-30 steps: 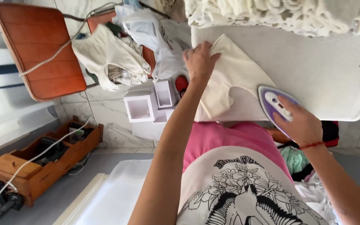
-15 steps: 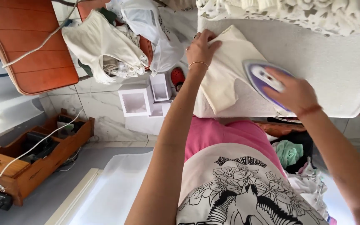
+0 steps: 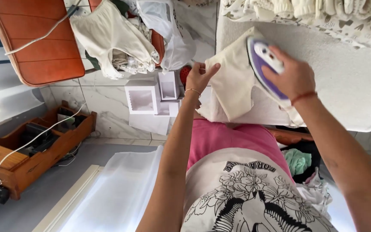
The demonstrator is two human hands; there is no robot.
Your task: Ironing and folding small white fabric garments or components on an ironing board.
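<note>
Right hand [image 3: 295, 77] wraps the purple iron [image 3: 263, 64] on the cream cloth [image 3: 232, 81]; left hand [image 3: 199, 77] pinches the cloth's edge (white ironing surface [image 3: 344, 86] underneath). Wooden tray [image 3: 35, 150] holds dark gear.

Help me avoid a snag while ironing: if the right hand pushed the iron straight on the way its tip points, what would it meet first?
The right hand steers the purple iron toward the cream cloth's upper fold; beyond that, probably the pile of folded laundry, though depth is unclear.

The purple iron [image 3: 265, 64] has slid from the bare board onto the cream cloth [image 3: 232, 81].
</note>
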